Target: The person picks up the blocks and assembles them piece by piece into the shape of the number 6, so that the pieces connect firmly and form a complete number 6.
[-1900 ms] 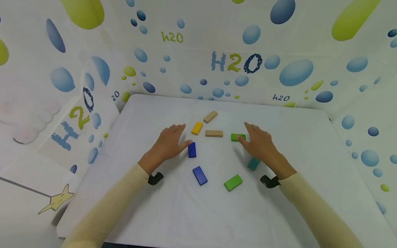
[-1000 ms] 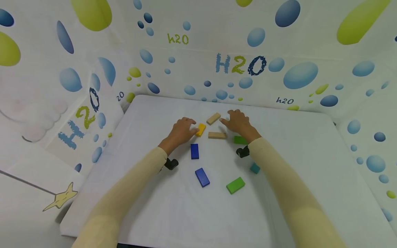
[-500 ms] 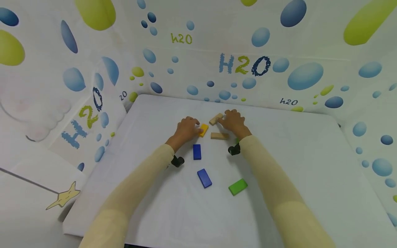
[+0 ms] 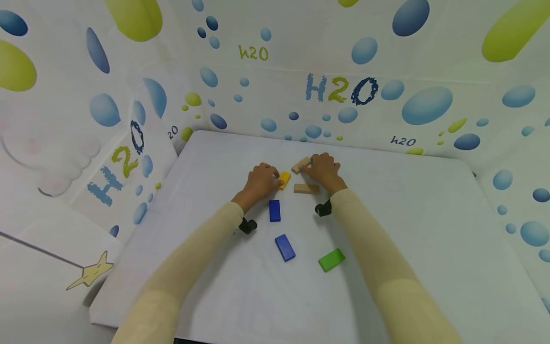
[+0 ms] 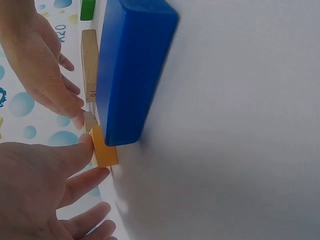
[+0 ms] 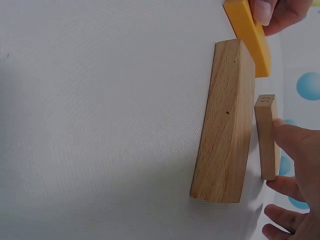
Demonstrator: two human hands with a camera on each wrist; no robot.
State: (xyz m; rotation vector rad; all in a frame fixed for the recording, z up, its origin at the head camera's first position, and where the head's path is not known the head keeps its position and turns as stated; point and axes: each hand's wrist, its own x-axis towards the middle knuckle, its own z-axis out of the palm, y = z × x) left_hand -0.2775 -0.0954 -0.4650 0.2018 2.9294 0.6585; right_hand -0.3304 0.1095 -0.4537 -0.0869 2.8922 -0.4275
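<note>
In the head view my left hand (image 4: pixel 259 183) pinches a yellow block (image 4: pixel 284 180) lying on the white tabletop. Seen from the left wrist, the thumb lies on one side of that yellow block (image 5: pixel 104 149) and the index finger at its end. My right hand (image 4: pixel 323 170) pinches the far wooden block (image 4: pixel 301 165) between thumb and index finger, which the right wrist view shows closely on the wooden block (image 6: pixel 267 135). A second wooden block (image 4: pixel 306 189) lies just nearer, between the hands, touched by neither.
Two blue blocks (image 4: pixel 274 210) (image 4: pixel 285 247) lie nearer on the white table (image 4: pixel 240 296), with a green block (image 4: pixel 332 260) to their right. Another green block (image 5: pixel 87 9) shows in the left wrist view; the right arm covers it in the head view. A patterned wall (image 4: pixel 275 67) stands behind.
Both hands have reached forward and inward from above the table. The left has taken hold of the yellow block, the right of the far wooden block. The right arm now covers the teal block.
</note>
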